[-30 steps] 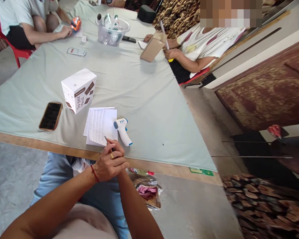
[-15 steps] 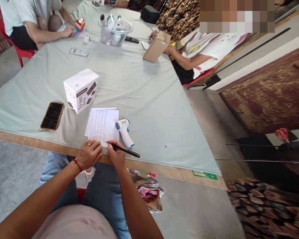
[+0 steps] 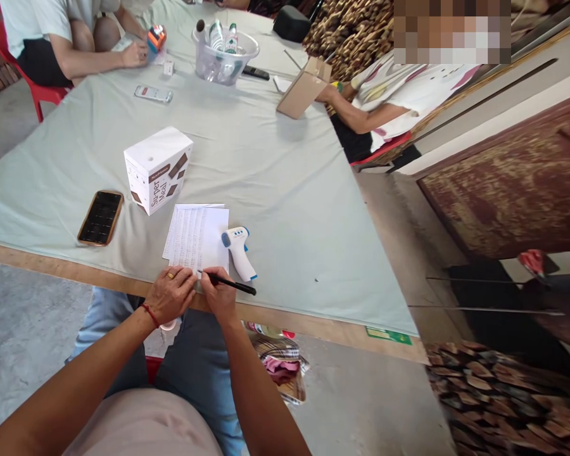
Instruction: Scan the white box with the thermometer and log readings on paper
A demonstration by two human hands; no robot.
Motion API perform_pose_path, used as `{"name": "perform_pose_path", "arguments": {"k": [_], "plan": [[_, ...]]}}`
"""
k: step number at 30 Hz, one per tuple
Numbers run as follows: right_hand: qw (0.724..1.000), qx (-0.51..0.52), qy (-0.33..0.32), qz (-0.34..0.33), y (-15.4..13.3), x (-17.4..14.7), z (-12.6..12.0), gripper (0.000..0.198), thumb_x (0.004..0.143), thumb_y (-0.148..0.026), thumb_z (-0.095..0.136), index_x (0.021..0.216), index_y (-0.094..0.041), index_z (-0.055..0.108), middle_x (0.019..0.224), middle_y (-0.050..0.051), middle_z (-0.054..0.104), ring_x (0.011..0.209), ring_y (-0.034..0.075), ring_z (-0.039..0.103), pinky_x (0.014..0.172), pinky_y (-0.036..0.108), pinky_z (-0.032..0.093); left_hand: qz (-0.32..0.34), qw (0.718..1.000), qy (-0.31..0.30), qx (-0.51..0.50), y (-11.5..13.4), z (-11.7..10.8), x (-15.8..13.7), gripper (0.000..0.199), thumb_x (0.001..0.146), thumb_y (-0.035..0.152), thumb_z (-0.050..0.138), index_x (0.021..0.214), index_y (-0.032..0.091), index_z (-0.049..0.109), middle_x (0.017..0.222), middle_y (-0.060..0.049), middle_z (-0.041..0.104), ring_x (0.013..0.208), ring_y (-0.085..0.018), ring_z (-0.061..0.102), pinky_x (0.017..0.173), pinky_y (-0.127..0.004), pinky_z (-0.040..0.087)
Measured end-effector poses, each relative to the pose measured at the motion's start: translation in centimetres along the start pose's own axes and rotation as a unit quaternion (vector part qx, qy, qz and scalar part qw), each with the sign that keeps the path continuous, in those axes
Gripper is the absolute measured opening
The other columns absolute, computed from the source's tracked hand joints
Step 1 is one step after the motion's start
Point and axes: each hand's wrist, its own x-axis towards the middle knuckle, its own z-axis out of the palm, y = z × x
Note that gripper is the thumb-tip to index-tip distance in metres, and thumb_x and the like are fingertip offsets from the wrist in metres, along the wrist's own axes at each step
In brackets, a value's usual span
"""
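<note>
— While the right hand [image 3: 220,295] sits at the near edge of the table [image 3: 285,209], what is in it?
— Its fingers are pinched round a black pen [image 3: 228,283]. The tip touches the near corner of the printed sheet of paper [image 3: 197,237], and the barrel points away to the right of that sheet.
— And the left hand [image 3: 170,294]?
— It lies just left of the right one, almost touching it, with its fingers loosely curled and their tips pressing the near edge of the sheet. It holds nothing. A ring shows on one finger and a red string on the wrist.
— What lies around the sheet?
— Just right of it, touching its edge, lies a white and blue infrared thermometer [image 3: 238,250]. Just beyond the sheet's far left corner stands a white carton [image 3: 158,168] printed "Super Meal". Left of the sheet, well apart from it, a phone [image 3: 101,217] lies screen up.
— Farther out from the sheet?
— Far beyond it stands a clear plastic tub [image 3: 225,57] with small bottles, and a brown cardboard box [image 3: 304,88] to the tub's right. Two other people sit at that far end, one at the left with a hand by an orange gadget [image 3: 156,38], one at the right with an arm behind the cardboard box.
</note>
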Motion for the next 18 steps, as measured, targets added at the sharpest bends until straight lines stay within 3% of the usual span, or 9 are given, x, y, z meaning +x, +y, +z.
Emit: {"name": "perform_pose_path", "arguments": {"k": [18], "plan": [[1.0,-0.01,-0.013,-0.001,-0.12,-0.12,-0.06,0.012,0.077,-0.032,0.056,0.072,-0.021,0.059,0.065,-0.001,0.061,0.061,0.014,0.055,0.063,0.029,0.048,0.005,1.0,0.012,0.005,0.06,-0.14,0.15,0.025,0.092,0.023,0.05,0.113,0.014,0.062,0.112,-0.011,0.066,0.106,-0.026,0.056,0.094,-0.042,0.045]]}}
